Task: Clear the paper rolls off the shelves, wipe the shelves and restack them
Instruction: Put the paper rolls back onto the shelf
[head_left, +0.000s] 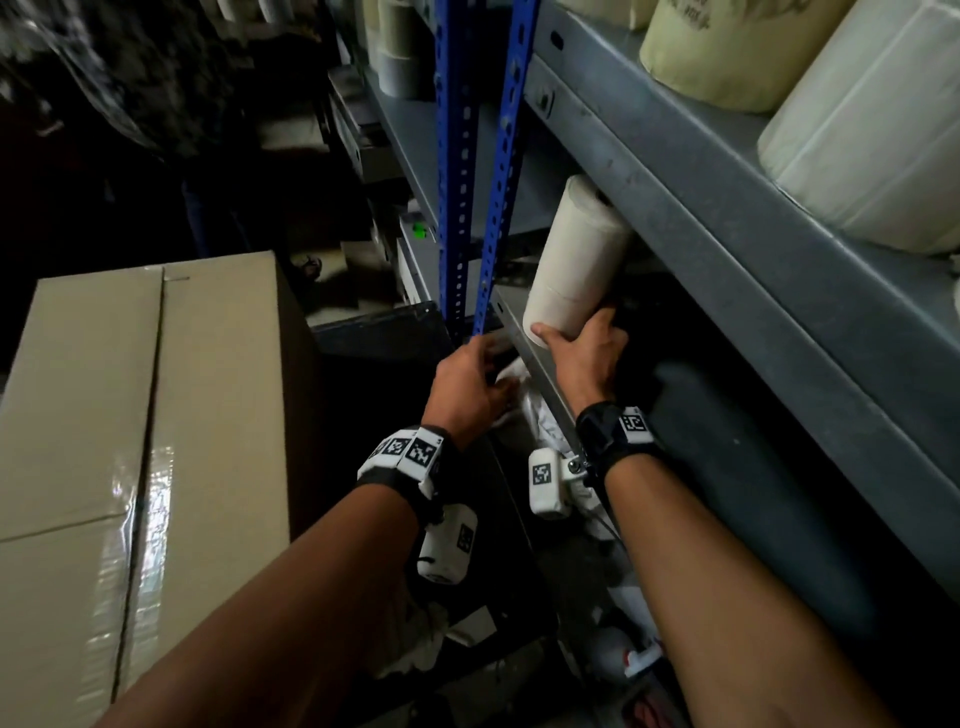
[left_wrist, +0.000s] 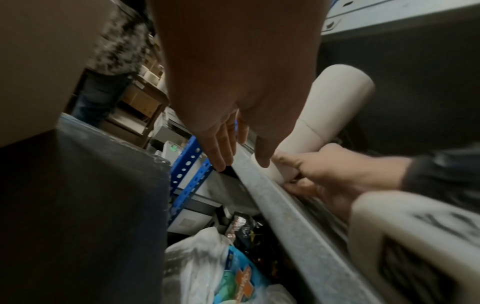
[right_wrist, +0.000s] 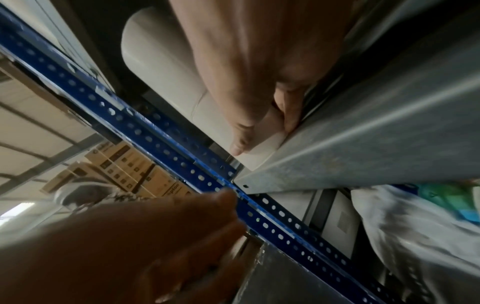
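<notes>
1. Dim storeroom, grey metal shelves (head_left: 691, 208) on blue slotted posts (head_left: 454, 171), aisle crowded.
2. Tall cream paper roll (head_left: 576, 260), or perhaps two stacked end to end judging by a seam near the bottom, leaning out from the lower shelf (left_wrist: 283, 207) with its top tucked under the shelf above.
3. Gripped at the bottom end by the right hand (head_left: 584, 358), thumb across the front and fingers curled behind and under.
4. Left hand (head_left: 470, 387) just beside, fingers loosely extended near the shelf edge and post, holding nothing so far as can be seen; contact with the metal unclear.
5. Probably dense and fairly heavy, stiff along its length, smooth-sided and liable to slip; a low one-handed hold likely to let the top swing, and a seam could let the upper part separate.
6. Better taken with a second hand around the middle or upper part.
7. More rolls (head_left: 862, 135) on the upper shelf, not yet cleared.
8. Taped cardboard box (head_left: 140, 410) at left; white plastic bag (left_wrist: 207, 267) and clutter below.
</notes>
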